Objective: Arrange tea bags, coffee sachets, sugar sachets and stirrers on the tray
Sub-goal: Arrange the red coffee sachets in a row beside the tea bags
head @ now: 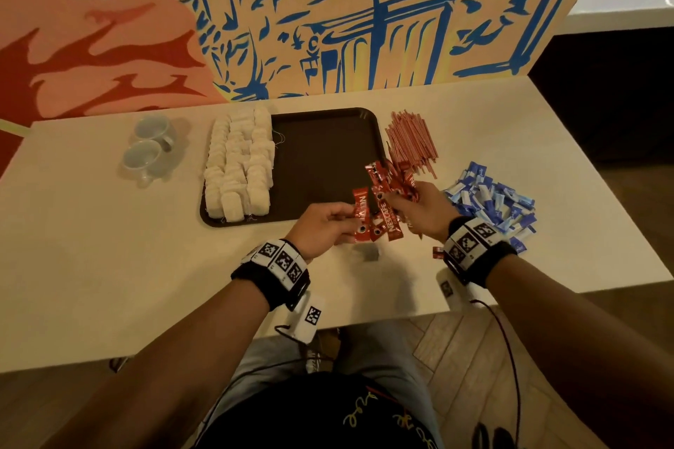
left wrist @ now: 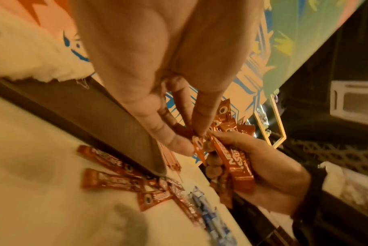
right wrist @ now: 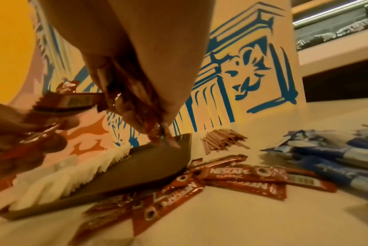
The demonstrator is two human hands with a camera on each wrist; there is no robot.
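In left hand (head: 322,226), upright coffee sachet (head: 361,210)

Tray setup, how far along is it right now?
Done: tea bags fill the left side of the tray. In hand: left hand pinches one coffee sachet; right hand holds a bunch, with more loose sachets on the table. Left: stirrers and sugar sachets lie off the tray.

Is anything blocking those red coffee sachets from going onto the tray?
Nothing visible does. Both hands hold sachets at the tray's near right corner; tea bags fill only its left side.
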